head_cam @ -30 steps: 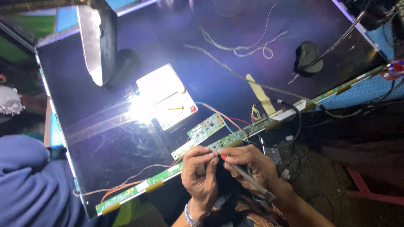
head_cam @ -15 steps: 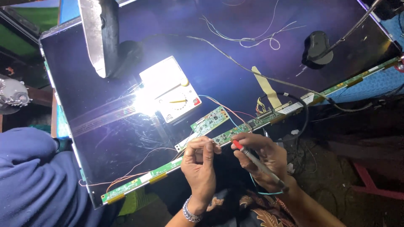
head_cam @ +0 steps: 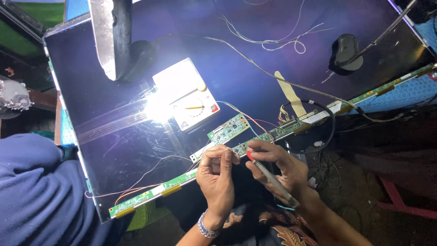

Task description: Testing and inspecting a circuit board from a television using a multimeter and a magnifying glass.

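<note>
While the left hand (head_cam: 218, 175) is pinching a thin wire against the long green circuit strip (head_cam: 182, 180) just ahead, the right hand (head_cam: 277, 166) is gripping a red-tipped probe (head_cam: 271, 177) there, with the meter (head_cam: 186, 93) lying beyond, so testing seems underway, unfinished.

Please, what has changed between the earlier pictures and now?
Little. The right hand raised the probe tip to the circuit strip, next to the left hand, which stays pinched at the strip's edge. The camera view shifted slightly. The meter, panel and wires stayed put.
</note>
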